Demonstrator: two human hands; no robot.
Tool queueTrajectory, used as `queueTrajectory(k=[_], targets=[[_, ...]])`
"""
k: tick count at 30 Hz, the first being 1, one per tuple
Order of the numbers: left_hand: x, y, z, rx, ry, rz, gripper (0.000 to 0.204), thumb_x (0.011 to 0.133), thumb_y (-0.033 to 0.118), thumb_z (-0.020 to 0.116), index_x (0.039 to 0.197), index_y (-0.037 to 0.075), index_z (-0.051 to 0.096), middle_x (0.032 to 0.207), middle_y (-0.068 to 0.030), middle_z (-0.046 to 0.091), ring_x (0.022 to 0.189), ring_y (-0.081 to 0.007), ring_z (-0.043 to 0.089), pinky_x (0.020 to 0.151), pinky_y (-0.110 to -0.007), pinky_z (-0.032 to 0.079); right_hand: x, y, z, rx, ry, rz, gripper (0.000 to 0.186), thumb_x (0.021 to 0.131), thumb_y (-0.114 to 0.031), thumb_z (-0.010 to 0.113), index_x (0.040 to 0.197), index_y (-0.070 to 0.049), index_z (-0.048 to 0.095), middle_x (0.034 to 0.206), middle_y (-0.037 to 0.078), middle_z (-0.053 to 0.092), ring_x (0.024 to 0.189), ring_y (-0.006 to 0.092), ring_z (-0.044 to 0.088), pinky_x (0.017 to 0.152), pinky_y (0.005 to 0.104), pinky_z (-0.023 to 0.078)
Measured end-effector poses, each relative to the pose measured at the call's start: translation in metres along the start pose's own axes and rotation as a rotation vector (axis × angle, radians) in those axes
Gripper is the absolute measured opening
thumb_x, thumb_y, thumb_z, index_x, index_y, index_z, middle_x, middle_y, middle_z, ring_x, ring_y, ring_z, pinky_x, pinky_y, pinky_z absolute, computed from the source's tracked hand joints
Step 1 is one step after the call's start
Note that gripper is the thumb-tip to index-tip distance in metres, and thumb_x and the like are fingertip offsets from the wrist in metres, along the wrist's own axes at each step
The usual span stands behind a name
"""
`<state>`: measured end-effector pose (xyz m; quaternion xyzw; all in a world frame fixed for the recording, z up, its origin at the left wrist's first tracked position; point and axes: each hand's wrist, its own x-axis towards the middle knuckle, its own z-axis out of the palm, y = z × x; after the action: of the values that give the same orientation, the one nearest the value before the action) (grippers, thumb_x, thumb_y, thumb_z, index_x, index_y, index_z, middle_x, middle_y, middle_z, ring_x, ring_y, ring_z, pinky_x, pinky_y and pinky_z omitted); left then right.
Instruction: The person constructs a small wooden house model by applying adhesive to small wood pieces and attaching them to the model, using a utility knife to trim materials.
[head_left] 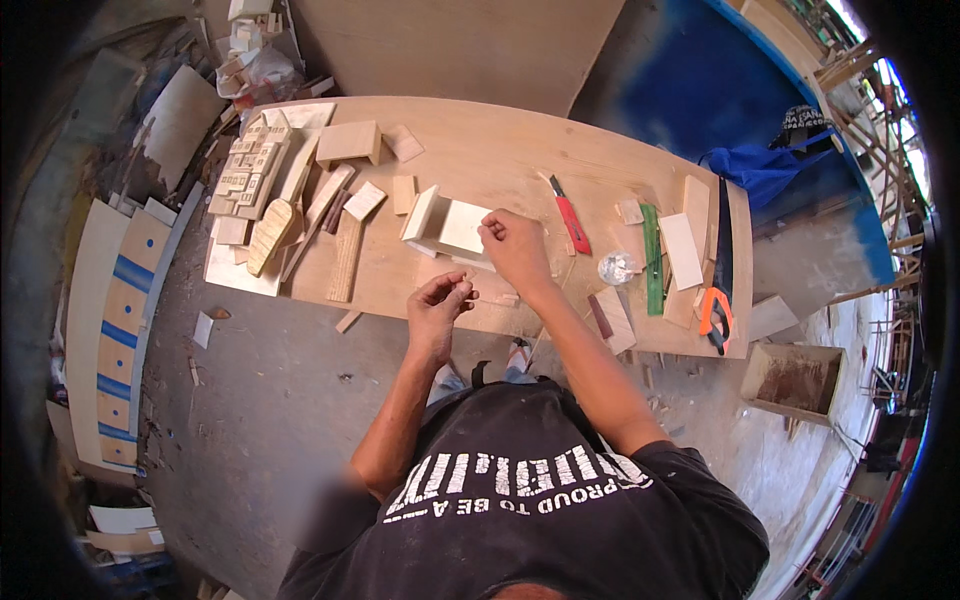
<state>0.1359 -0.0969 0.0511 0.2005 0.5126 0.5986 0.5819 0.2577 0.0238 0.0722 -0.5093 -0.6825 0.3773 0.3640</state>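
Right hand (508, 243) bunched at the wooden channel (461, 224), near the worktop's near edge (375, 312): likely light, stiff, best held by its walls; left hand (438, 308) bunched too, can't tell what's pinched

Soft light covers the long, pale-brown wooden workbench (470, 140). Right of it, white patches (915, 165) glare; left of it, edges bend and dim toward black.

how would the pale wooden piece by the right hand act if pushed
The pale wooden piece looks stiff, its straight panels meeting at an angle without sagging. It is probably light, as its walls seem thin around an open middle. Its flat sides suggest sliding over rolling.
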Motion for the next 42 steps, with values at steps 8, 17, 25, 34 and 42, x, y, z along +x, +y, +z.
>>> queueTrajectory(k=[8, 17, 25, 34, 42], targets=[[0.007, 0.014, -0.028, -0.043, 0.010, -0.082, 0.018, 0.092, 0.005, 0.066, 0.110, -0.001, 0.064, 0.093, -0.0076, 0.068, 0.083, -0.0170, 0.067, 0.071, -0.028, 0.053, 0.012, -0.014, 0.010, -0.069, 0.016, 0.027, 0.014, 0.084, -0.007, 0.068, 0.092, 0.005, 0.069, 0.077, 0.017, 0.070, 0.064, 0.0219, 0.069, 0.063, 0.0330, 0.055], [0.027, -0.071, -0.059, 0.021, 0.031, -0.145, 0.019, 0.088, 0.002, 0.068, 0.106, -0.004, 0.064, 0.087, -0.0085, 0.068, 0.078, -0.0180, 0.067, 0.068, -0.028, 0.053, -0.072, 0.114, 0.002, 0.111, -0.137, 0.331, 0.016, 0.084, -0.002, 0.063, 0.098, 0.005, 0.066, 0.078, 0.011, 0.070, 0.070, 0.0176, 0.069, 0.065, 0.0303, 0.055], [0.028, -0.106, -0.036, 0.123, 0.125, -0.115, 0.016, 0.087, -0.002, 0.067, 0.101, -0.008, 0.064, 0.087, -0.0100, 0.068, 0.077, -0.0152, 0.066, 0.066, -0.025, 0.053, -0.069, 0.132, 0.019, -0.008, -0.084, 0.405, 0.017, 0.084, -0.006, 0.066, 0.098, 0.003, 0.064, 0.077, 0.013, 0.069, 0.066, 0.0202, 0.069, 0.061, 0.0322, 0.055], [0.043, -0.106, 0.002, 0.574, 0.175, 0.133, 0.014, 0.089, 0.005, 0.066, 0.094, -0.008, 0.068, 0.077, -0.0091, 0.070, 0.067, -0.0144, 0.067, 0.060, -0.025, 0.053, -0.106, 0.133, -0.041, 0.196, -0.062, 0.506, 0.014, 0.090, -0.008, 0.065, 0.099, 0.002, 0.063, 0.075, 0.008, 0.068, 0.061, 0.0120, 0.066, 0.050, 0.0259, 0.051], [0.013, -0.083, -0.046, 0.441, 0.375, 0.107, 0.026, 0.092, 0.021, 0.066, 0.101, -0.003, 0.070, 0.084, -0.0090, 0.072, 0.061, -0.0146, 0.065, 0.049, -0.026, 0.048, -0.137, 0.158, -0.056, 0.077, -0.189, 0.394, 0.021, 0.091, -0.006, 0.062, 0.110, 0.004, 0.062, 0.079, 0.009, 0.068, 0.061, 0.0120, 0.064, 0.052, 0.0245, 0.051]])
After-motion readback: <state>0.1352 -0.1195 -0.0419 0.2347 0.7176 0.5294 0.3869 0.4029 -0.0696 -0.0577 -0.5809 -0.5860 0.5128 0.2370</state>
